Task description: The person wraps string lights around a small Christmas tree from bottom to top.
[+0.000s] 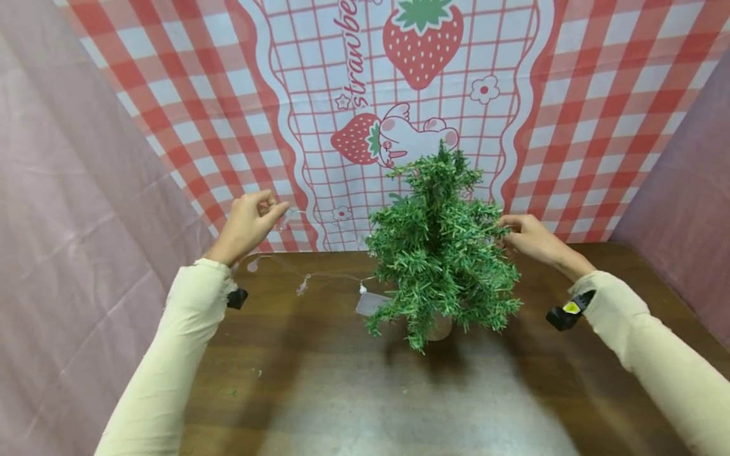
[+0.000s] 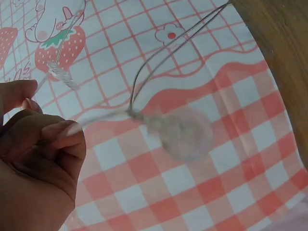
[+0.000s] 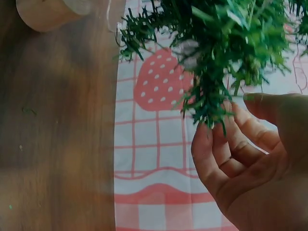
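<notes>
A small green artificial Christmas tree stands on the table, tilted in no visible way, over a pale wooden base. My left hand is left of it, thumb and fingertips pinching the thin clear wire of a string of lights. In the left wrist view a round clear bulb dangles by that hand, with a spiky clear ornament beyond. On the tree's right side, my right hand has its bent fingers at a branch tip; foliage hides the fingertips, so I cannot tell their grip.
A translucent flat box lies beside the tree's left lower branches. Behind, a red-and-white strawberry cloth meets the back of the brown wooden table. Pink curtains close both sides. Small green scraps lie on the tabletop.
</notes>
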The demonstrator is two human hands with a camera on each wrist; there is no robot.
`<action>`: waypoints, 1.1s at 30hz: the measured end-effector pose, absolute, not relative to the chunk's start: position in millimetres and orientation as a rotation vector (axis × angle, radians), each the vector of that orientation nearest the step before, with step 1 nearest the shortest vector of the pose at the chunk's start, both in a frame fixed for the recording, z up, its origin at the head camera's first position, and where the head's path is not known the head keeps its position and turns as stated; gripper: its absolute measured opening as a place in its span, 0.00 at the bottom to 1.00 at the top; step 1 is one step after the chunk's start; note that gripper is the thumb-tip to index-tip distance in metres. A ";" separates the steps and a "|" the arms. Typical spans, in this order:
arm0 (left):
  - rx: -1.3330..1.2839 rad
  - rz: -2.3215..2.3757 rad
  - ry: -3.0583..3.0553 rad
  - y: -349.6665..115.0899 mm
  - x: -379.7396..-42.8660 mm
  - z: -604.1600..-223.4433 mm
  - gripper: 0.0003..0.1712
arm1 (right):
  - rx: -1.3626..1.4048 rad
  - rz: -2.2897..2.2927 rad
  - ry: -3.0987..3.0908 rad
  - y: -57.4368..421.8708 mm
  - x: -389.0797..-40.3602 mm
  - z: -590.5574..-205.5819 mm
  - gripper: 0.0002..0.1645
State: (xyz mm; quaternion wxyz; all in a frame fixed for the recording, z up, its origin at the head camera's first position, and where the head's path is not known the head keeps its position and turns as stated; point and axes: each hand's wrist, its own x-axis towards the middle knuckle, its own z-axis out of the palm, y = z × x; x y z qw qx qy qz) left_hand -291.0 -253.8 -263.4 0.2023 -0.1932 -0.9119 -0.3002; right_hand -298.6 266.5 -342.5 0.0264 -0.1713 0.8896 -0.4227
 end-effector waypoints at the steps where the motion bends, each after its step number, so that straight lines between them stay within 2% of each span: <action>1: -0.534 -0.830 -2.551 -254.8 -289.9 -262.7 0.18 | -0.533 -1.301 2.754 265.6 -296.9 -342.9 0.22; 10: -0.526 -0.700 -2.573 -262.4 -274.8 -255.8 0.18 | -0.583 -1.072 3.154 260.0 -263.6 -339.0 0.19; 20: -0.593 -0.620 -2.681 -264.7 -245.8 -273.0 0.16 | -0.690 -1.185 3.554 247.2 -213.6 -328.4 0.11; 29: -0.677 -0.642 -2.771 -263.1 -218.0 -296.5 0.19 | -1.112 -1.216 3.646 206.2 -175.4 -322.7 0.11; 33: -0.714 -0.726 -2.837 -257.7 -207.4 -303.3 0.17 | -1.278 -1.175 3.590 187.2 -163.8 -325.4 0.12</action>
